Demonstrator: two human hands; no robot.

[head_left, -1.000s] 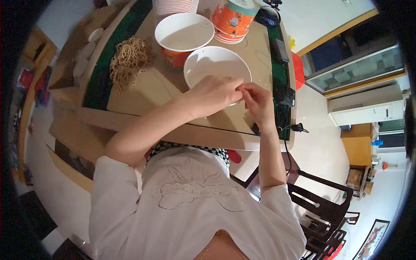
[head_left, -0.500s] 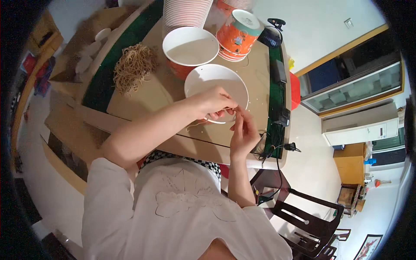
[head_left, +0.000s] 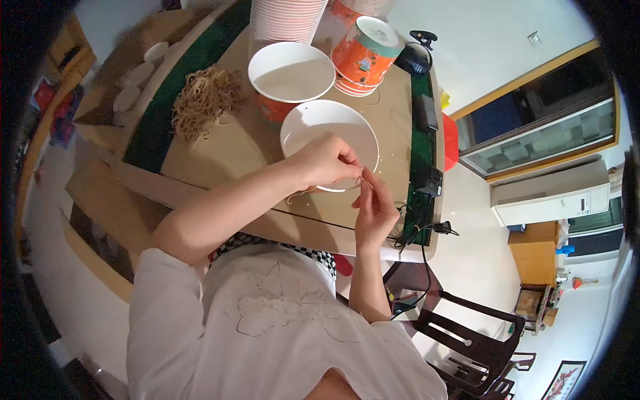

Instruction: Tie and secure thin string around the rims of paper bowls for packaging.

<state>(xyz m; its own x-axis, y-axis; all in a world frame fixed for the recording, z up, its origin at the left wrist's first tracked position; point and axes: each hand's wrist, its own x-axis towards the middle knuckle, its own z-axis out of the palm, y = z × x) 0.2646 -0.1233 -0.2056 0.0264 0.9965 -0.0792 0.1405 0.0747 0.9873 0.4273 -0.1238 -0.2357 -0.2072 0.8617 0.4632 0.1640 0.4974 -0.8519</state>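
Note:
My left hand and my right hand meet above the near rim of a white-lined paper bucket. Both are closed in pinches at the same spot, on a thin tan cord whose loose end shows below my left hand. The stretch between my fingertips is too fine to follow. Small dark spots mark the bucket's inner wall. Behind it stands another open paper bucket with an orange outside. A tangled heap of tan cords lies to the left on the tabletop.
A tall stack of nested paper buckets rises at the back. Right of it, an orange bucket sits upside down on others. A dark clip lamp and black cables line the right table edge. A dark wooden chair stands lower right.
My hands stay pinched together above the bucket, with small shifts of the fingers. My left hand's fingers have drawn in closer to my right fingertips. The whole view has shifted slightly.

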